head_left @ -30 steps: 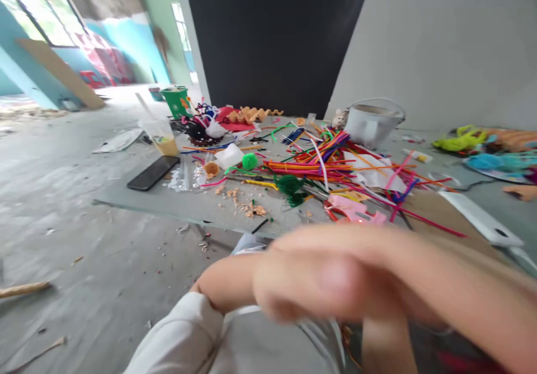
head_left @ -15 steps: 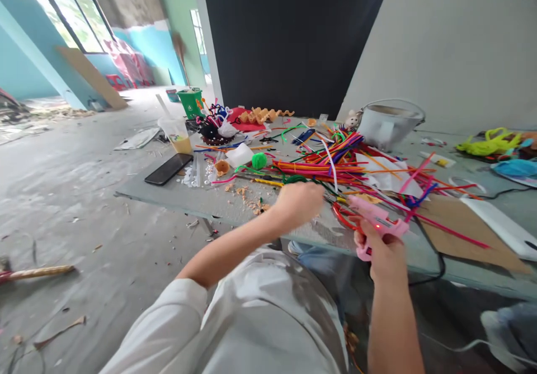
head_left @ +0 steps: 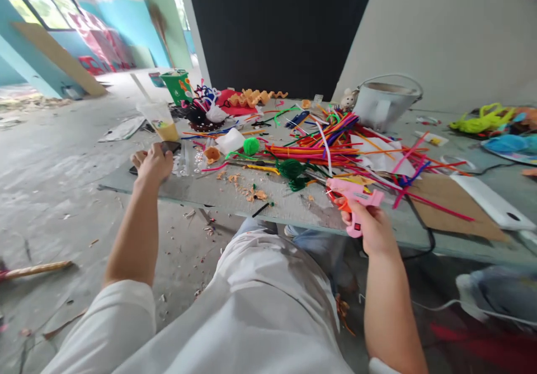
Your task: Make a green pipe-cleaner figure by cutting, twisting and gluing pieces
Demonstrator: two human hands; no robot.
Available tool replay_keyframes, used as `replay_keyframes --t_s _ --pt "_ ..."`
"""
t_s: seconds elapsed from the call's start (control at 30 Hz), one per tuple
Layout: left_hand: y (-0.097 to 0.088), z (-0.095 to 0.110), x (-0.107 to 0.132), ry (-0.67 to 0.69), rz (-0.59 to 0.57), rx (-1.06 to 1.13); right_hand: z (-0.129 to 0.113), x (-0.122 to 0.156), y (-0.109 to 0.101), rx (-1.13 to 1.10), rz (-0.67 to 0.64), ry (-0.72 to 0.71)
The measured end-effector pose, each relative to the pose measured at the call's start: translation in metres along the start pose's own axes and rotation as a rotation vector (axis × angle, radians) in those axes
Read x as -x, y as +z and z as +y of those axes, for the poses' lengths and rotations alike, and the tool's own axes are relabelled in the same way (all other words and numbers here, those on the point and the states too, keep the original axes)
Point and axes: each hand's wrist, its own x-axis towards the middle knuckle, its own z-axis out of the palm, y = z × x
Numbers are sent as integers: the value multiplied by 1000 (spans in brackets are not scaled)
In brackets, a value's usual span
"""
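My left hand (head_left: pixel 153 163) reaches out to the left end of the low table (head_left: pixel 218 198) and curls over the black phone (head_left: pixel 170 148), covering most of it. A plastic cup with yellow drink (head_left: pixel 161 125) stands just behind that hand. My right hand (head_left: pixel 371 226) grips the handle of a pink glue gun (head_left: pixel 352 195) at the table's front edge, its nozzle pointing left and its black cord trailing off to the right. A heap of coloured pipe cleaners (head_left: pixel 335 150) lies just beyond the glue gun.
A white bucket (head_left: pixel 384 103) stands at the back of the table, a green bin (head_left: pixel 176 86) at the back left. A brown cardboard sheet (head_left: pixel 447 200) and a white flat piece (head_left: pixel 489 200) lie right. Green pompoms (head_left: pixel 290 170), scraps and crumbs litter the middle.
My left hand has swung from the table's middle to the far left and come down on the phone. My right hand still holds the glue gun, shifted slightly left.
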Motion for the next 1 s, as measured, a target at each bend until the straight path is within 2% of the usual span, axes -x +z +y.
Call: replay_keyframes --t_s 0.07,0.13,0.2,0.23,0.27,0.33,0.37,0.43,0.53,0.67,0.8,1.0 --pt "0 14 3 59 7 12 -3 2 1 0 -10 -12" --pt "-1 49 24 133 30 17 -5 4 2 24 -38 -33" --pt "0 96 57 268 -105 41 -7 5 -1 102 -81 -41" --pt "3 120 74 389 -304 -1 -7 4 -2 151 -101 -45" --pt "8 143 91 502 -435 4 -6 2 -5 198 -112 -53" --pt "25 183 117 647 -590 -7 -5 -3 -9 254 -114 -75" --pt "35 198 127 722 -628 -41 -4 -5 -11 256 -107 -84" --pt "55 218 138 762 -589 -62 -3 -7 -14 226 -102 -91" --pt "80 228 141 754 -502 -34 -5 -4 -13 201 -141 -85" --pt "96 225 137 792 -540 268 -6 4 -9 214 -87 -130" --pt "98 221 137 868 -570 606 -1 8 -9 274 -42 -173" --pt "93 222 144 895 -555 753 8 11 -14 361 -5 -261"
